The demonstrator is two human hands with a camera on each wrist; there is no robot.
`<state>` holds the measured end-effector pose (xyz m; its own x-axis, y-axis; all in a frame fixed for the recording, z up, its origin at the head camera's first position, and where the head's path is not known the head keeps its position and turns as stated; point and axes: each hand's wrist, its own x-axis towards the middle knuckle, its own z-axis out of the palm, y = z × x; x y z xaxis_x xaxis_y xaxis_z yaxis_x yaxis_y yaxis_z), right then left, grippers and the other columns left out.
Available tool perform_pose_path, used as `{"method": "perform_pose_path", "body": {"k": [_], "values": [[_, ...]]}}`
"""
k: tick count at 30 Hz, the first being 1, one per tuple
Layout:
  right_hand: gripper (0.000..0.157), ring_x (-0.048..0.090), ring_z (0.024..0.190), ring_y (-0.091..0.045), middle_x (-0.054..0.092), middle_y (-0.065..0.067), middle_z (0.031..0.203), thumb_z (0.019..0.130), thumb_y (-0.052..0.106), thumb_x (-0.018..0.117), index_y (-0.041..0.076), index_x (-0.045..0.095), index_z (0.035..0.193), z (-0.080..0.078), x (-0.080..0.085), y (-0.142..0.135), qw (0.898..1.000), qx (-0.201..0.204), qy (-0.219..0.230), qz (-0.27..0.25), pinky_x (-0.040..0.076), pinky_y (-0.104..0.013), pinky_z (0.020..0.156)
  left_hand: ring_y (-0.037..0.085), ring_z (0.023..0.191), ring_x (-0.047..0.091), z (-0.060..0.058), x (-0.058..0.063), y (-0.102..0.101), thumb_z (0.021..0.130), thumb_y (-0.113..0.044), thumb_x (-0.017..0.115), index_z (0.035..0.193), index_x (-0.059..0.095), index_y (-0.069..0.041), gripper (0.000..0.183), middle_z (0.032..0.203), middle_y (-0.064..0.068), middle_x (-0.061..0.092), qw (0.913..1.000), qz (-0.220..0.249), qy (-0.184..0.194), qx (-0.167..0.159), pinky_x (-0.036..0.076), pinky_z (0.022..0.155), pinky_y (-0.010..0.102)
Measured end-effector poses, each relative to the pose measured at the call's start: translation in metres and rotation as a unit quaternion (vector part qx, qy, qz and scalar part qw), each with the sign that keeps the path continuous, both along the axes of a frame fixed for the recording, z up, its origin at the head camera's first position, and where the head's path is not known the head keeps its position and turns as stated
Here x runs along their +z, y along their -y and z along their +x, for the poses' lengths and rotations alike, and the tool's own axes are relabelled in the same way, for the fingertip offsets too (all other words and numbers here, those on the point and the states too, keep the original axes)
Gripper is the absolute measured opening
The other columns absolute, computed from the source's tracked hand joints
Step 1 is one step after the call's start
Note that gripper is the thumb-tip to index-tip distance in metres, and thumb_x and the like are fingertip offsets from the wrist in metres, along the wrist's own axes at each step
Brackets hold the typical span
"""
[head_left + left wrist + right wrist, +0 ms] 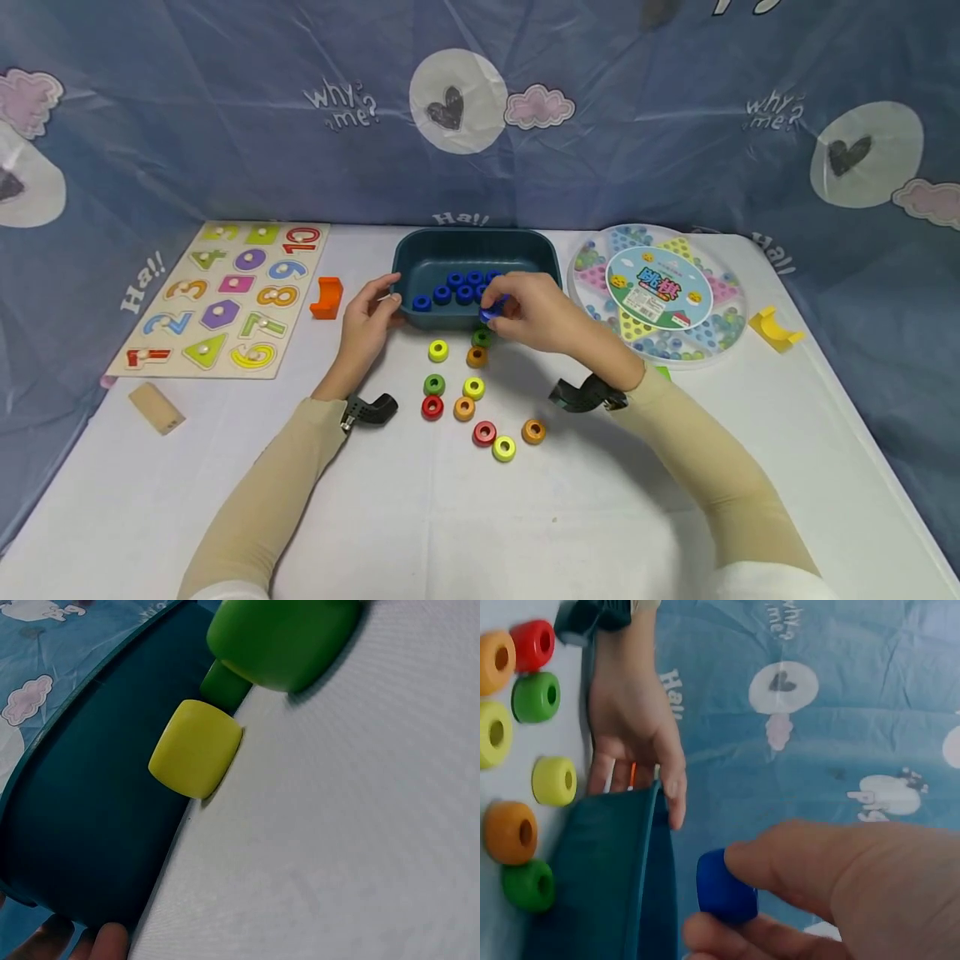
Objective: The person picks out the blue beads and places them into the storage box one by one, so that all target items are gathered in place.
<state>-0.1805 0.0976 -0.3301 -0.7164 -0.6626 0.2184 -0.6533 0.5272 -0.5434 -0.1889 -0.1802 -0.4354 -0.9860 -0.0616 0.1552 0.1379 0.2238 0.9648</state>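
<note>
Between the thumb and fingers of my right hand (536, 312) is a blue bead (721, 889), pinched above the near rim of a dark teal bin (480, 245). Several more blue beads (442, 295) lie inside that bin. My left hand (363, 325) grips the bin's left end, thumb at the rim and fingers outside; the left wrist view catches only fingertips (111, 941) at its wall. In front of the bin, loose beads lie on the white table: yellow (438, 351), green (434, 384), red (432, 407) and orange (534, 431). The right hand partly hides the bin's right side.
Left of the bin are an orange arch block (327, 298), a number-and-shape puzzle board (217, 300) and a wooden block (156, 408). A round Chinese checkers box (658, 293) stands to the right, with a yellow curved block (775, 330) beyond it. A patterned blue cloth (637, 167) hangs behind.
</note>
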Motion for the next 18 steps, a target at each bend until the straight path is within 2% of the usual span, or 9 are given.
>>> {"method": "perform_pose_path", "body": {"k": [4, 9, 13, 18], "values": [[0.017, 0.062, 0.071, -0.018, 0.07, -0.008, 0.093, 0.084, 0.011, 0.07, 0.005, 0.069, 0.101, -0.023, -0.007, 0.009, 0.999, -0.032, 0.007, 0.029, 0.053, -0.031, 0.066, 0.024, 0.11, 0.059, 0.001, 0.0, 0.0, 0.101, -0.021, 0.051, 0.139, 0.053, -0.014, 0.039, 0.142, 0.009, 0.05, 1.0, 0.002, -0.002, 0.001, 0.059, 0.085, 0.025], [0.015, 0.058, 0.077, -0.02, 0.068, -0.008, 0.091, 0.085, 0.011, 0.07, 0.005, 0.068, 0.098, -0.055, -0.029, 0.012, 0.99, -0.085, 0.055, 0.094, 0.049, -0.034, 0.072, 0.016, 0.106, 0.059, 0.001, 0.0, -0.001, 0.101, -0.022, 0.051, 0.138, 0.054, -0.015, 0.039, 0.141, 0.008, 0.052, 1.0, -0.003, 0.0, 0.002, 0.058, 0.081, 0.02], [0.014, 0.061, 0.084, -0.022, 0.069, -0.007, 0.088, 0.082, 0.016, 0.075, 0.008, 0.066, 0.089, -0.067, -0.038, 0.013, 0.981, -0.114, 0.095, 0.129, 0.05, -0.038, 0.08, 0.013, 0.104, 0.06, 0.001, -0.001, -0.002, 0.1, -0.022, 0.051, 0.138, 0.054, -0.014, 0.038, 0.141, 0.009, 0.052, 1.0, -0.003, -0.003, 0.003, 0.058, 0.08, 0.02], [0.017, 0.062, 0.084, -0.023, 0.068, -0.006, 0.085, 0.079, 0.018, 0.079, 0.01, 0.065, 0.083, -0.073, -0.041, 0.017, 0.977, -0.134, 0.109, 0.125, 0.051, -0.039, 0.083, 0.014, 0.104, 0.06, 0.0, -0.001, -0.001, 0.1, -0.021, 0.052, 0.137, 0.054, -0.014, 0.038, 0.14, 0.008, 0.052, 1.0, 0.001, -0.005, 0.006, 0.058, 0.079, 0.019]]}}
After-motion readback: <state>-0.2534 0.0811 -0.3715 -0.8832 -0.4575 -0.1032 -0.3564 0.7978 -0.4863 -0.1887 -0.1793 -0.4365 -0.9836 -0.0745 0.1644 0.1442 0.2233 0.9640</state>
